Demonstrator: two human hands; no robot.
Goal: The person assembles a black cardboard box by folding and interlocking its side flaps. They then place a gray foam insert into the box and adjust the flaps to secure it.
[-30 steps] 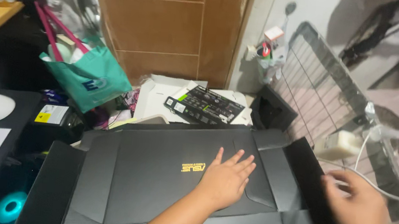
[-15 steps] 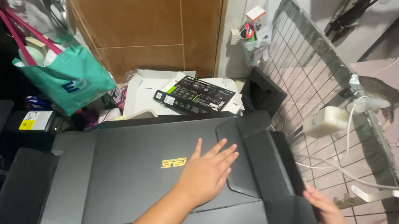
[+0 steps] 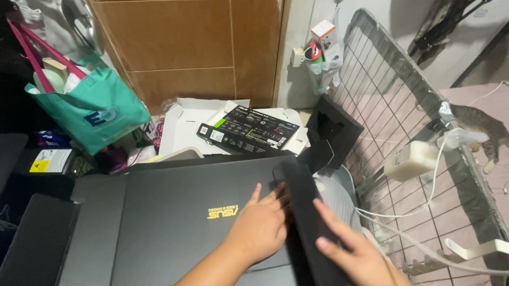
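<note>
A wooden door [image 3: 184,33] and a wire pen [image 3: 398,115] are closing in a cluttered floor corner, where a large black flat cardboard box [image 3: 176,217] is lying. The left hand [image 3: 261,223] is pressing flat on its lid, grip wide, beside the right hand [image 3: 353,256], which is folding the side flap [image 3: 309,226] inward, fingers spread. A teal tote bag [image 3: 95,109] is hanging at left.

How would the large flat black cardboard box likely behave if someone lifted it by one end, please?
The black cardboard box would probably sag, being wide and thin. Its side flap, folded under the right hand, looks loose, so it may swing open.
</note>
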